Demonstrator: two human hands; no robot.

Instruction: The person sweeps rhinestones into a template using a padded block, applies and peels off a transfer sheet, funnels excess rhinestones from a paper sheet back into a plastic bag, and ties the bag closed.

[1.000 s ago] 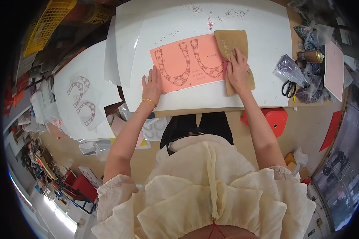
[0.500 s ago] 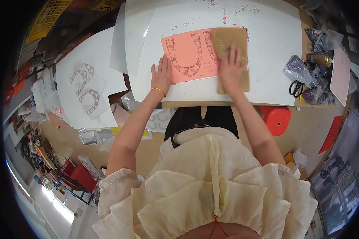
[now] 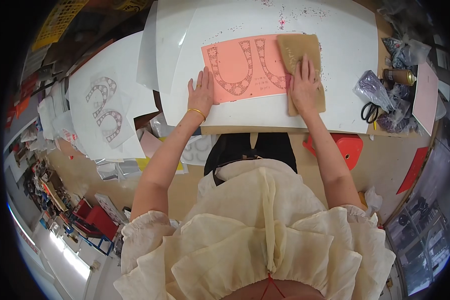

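A pink sheet (image 3: 230, 67) with curved letter-like outlines made of small dots lies on the white table surface. My left hand (image 3: 202, 87) rests flat at its left edge, fingers stretched out over the margin. My right hand (image 3: 305, 85) lies flat on a folded brown cloth or pad (image 3: 300, 47), pressing it from above with the fingers extended. This pad covers the right end of the sheet and reaches past it onto the table. Whatever is under the pad is hidden.
Tiny dark and red specks are scattered behind the sheet. At the right are black scissors (image 3: 369, 112), a spray can (image 3: 399, 76) and plastic bags (image 3: 372, 90). A patterned translucent sheet (image 3: 104, 107) lies at the left. A red stool (image 3: 349, 150) stands below the table's edge.
My right hand has slid the brown pad to the right, uncovering more of the second dotted outline. My left hand has stayed at the sheet's left edge.
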